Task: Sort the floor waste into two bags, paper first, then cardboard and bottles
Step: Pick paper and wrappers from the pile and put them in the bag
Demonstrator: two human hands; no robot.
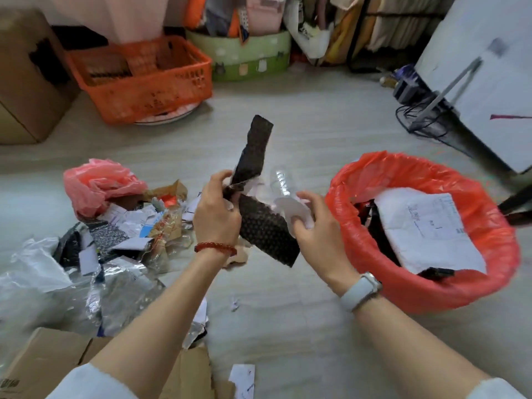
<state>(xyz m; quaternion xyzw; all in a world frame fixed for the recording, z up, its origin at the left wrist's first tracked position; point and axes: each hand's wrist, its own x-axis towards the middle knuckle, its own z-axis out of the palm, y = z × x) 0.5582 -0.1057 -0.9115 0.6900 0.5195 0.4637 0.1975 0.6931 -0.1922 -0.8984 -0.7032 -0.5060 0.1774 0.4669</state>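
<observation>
Left hand pinches a creased, dotted black paper strip; right hand grips crumpled white paper. Just right, the thin red plastic bag holds a white printed mailer. Mixed waste pile covers the floor's left.

- The black dotted sheet, pinched in the left hand, looks like matt paper with a fine raised texture.
- Crumpled white paper in the right hand is matt and creased; just above it lies clear, glossy plastic.
- Right of that hand, the red bag is thin, shiny plastic film, holding a smooth white mailer.
- Left of the left hand: glossy silver foil wrap, a pink plastic bag, and rough brown cardboard.
- The floor is smooth, pale and matt.
</observation>
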